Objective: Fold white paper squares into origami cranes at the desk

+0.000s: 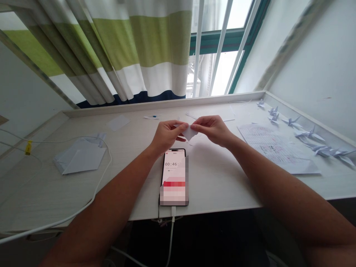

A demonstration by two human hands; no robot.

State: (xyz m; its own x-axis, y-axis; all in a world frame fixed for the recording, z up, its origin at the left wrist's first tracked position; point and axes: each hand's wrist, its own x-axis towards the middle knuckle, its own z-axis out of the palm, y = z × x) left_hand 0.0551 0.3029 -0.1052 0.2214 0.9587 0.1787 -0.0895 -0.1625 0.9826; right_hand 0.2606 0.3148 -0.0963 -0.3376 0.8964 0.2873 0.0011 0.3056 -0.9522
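Observation:
Between my two hands is a small piece of folded white paper (189,134), pointed at its lower end and raised above the desk. My left hand (167,136) pinches its left side between thumb and fingers. On the opposite edge, my right hand (213,129) grips the paper with thumb and forefinger. The fingers cover its upper corners, so the full fold cannot be seen. Just below the hands lies a phone (174,177) with a running time on its screen, plugged into a white cable (172,222).
Several folded paper cranes (310,134) line the desk's right side, beside written sheets (274,150). At left lies a stack of white paper (83,157), with a long white cord (109,163) crossing near it. A raised rim (133,106) borders the desk's back, below a curtain (144,48).

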